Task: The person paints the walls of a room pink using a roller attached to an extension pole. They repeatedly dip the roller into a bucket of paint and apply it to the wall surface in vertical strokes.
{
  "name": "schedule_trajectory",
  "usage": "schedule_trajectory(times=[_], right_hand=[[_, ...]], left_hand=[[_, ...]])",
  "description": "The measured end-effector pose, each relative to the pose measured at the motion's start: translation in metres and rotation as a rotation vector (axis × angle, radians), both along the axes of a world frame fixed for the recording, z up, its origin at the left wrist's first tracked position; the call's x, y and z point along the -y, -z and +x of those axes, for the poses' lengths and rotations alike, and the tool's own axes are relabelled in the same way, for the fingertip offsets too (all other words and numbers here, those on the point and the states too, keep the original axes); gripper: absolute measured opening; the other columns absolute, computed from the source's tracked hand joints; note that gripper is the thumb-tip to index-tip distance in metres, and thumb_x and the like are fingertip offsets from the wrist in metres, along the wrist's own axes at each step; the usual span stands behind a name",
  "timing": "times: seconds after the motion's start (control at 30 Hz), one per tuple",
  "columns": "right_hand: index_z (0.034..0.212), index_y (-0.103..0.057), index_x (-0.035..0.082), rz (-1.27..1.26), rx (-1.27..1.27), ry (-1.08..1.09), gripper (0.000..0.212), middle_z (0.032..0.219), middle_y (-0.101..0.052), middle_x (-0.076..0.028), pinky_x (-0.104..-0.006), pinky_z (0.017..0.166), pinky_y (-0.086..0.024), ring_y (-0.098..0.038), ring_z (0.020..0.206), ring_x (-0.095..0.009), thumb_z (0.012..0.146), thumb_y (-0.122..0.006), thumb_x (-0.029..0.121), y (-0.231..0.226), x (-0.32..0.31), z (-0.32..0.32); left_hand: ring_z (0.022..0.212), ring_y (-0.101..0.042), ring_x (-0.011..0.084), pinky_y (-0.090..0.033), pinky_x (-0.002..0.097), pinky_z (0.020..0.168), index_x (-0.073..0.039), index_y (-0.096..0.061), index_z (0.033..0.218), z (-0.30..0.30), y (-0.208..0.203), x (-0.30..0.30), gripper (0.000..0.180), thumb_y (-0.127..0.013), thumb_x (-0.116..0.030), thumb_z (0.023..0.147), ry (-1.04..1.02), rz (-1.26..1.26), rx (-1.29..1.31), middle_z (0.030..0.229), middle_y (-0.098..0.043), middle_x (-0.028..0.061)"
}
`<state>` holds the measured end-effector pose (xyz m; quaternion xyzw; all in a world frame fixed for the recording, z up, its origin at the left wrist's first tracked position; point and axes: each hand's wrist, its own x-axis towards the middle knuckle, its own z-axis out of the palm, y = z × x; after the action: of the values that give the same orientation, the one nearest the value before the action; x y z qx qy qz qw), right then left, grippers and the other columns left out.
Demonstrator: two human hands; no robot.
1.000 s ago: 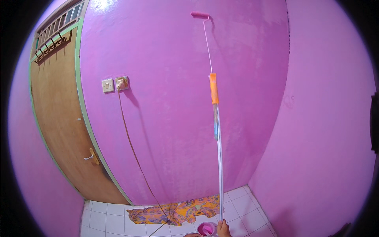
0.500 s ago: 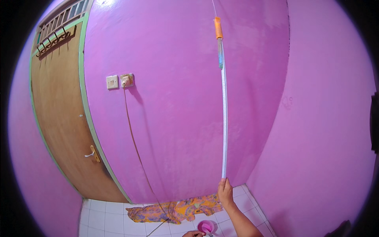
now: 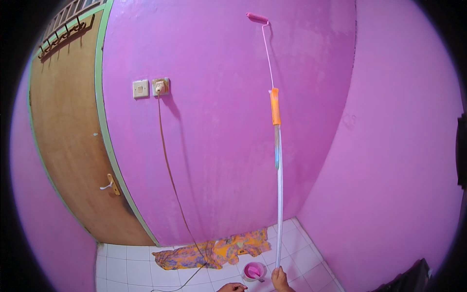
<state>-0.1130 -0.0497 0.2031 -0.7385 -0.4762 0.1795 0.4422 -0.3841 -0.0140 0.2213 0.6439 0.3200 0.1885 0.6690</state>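
Observation:
My right hand (image 3: 279, 279), at the bottom edge, is wrapped round a long pale pole (image 3: 280, 209). The pole rises to an orange handle (image 3: 275, 108) of a paint roller, attached at its top. Above the handle runs a thin pink rod, ending in the pink roller sleeve (image 3: 258, 18) high against the purple wall (image 3: 219, 121). My left hand (image 3: 232, 287) is low, partly cut off by the frame, its fingers loosely bent with nothing seen in them. Just right of it stands a small tub of pink paint (image 3: 247, 275) with a stick or brush handle leaning in it.
A patterned orange cloth (image 3: 233, 248) lies on white floor tiles along the wall. A brown cord (image 3: 170, 175) hangs from a socket (image 3: 160, 86) beside a light switch (image 3: 140, 89) and trails across the floor. At left is a wooden door (image 3: 73, 131); a dark object (image 3: 413, 277) sits lower right.
My right hand has come down with the pole, so the roller sleeve now shows at the top. My left hand has shifted slightly left, away from the tub. The view has tilted a little.

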Motion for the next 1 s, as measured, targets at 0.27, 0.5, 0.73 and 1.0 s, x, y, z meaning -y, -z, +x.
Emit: schedule_trajectory(times=[0.27,0.5,0.73,1.0], right_hand=[[0.098,-0.054,-0.002,0.242,0.123,-0.006,0.041,0.078,-0.062,-0.031,-0.0579,0.063,-0.044,-0.061,0.08,-0.052,0.105,-0.038,0.035,-0.137,-0.115,0.007],[0.094,-0.053,0.0,0.258,0.133,-0.017,0.04,0.068,-0.059,-0.024,-0.0517,0.058,-0.045,-0.061,0.067,-0.046,0.105,-0.038,0.035,-0.146,-0.106,-0.007],[0.11,-0.056,-0.005,-0.096,0.05,-0.015,0.042,0.085,-0.064,-0.034,-0.0581,0.071,-0.049,-0.063,0.085,-0.052,0.102,-0.043,0.034,-0.014,0.045,-0.02],[0.101,-0.055,0.0,0.128,0.04,0.0,0.034,0.073,-0.061,-0.03,-0.0585,0.058,-0.044,-0.061,0.074,-0.052,0.103,-0.044,0.032,-0.068,0.026,-0.019]], left_hand=[[0.074,-0.065,0.0142,-0.054,0.0314,0.069,-0.002,-0.071,0.106,-0.025,0.002,0.003,0.03,-0.054,-0.023,0.095,-0.043,0.076,-0.061,0.085,-0.07,0.0068],[0.073,-0.065,0.0146,-0.054,0.0308,0.069,-0.001,-0.069,0.11,-0.02,0.007,0.051,0.031,-0.054,-0.024,0.097,-0.123,-0.014,-0.053,0.086,-0.07,0.0074],[0.071,-0.065,0.0154,-0.054,0.0309,0.067,-0.001,-0.068,0.114,-0.046,0.033,0.085,0.033,-0.054,-0.025,0.098,-0.077,-0.036,-0.128,0.086,-0.07,0.0082],[0.076,-0.065,0.0164,-0.055,0.0333,0.07,-0.001,-0.069,0.109,-0.053,0.037,0.12,0.035,-0.058,-0.032,0.098,-0.013,0.059,-0.151,0.085,-0.071,0.0081]])
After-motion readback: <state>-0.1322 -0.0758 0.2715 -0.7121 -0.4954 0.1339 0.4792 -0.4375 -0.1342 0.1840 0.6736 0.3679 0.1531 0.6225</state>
